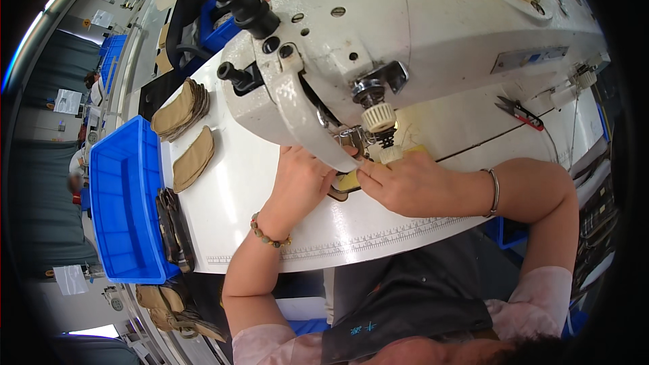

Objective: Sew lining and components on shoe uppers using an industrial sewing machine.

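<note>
A white sewing machine [324, 47] stands over a white table, its presser foot and needle area partly hidden behind the machine head and my fingers. Under it lies a small yellow-and-tan fabric piece [347, 183] with a dark edge. My left hand [301, 179] grips the piece's left side, thumb and fingers drawn together; some fingertips are hidden by the machine's curved white arm. From the right, my right hand [405, 182] pinches the piece close to the needle, fingers curled.
Left of the machine lie a stack of tan fabric pieces [181, 111] and a single tan piece [194, 159]. A blue bin [128, 203] stands at the table's left edge, with dark pieces [174, 230] beside it. Red-handled thread snips [520, 113] lie at the right.
</note>
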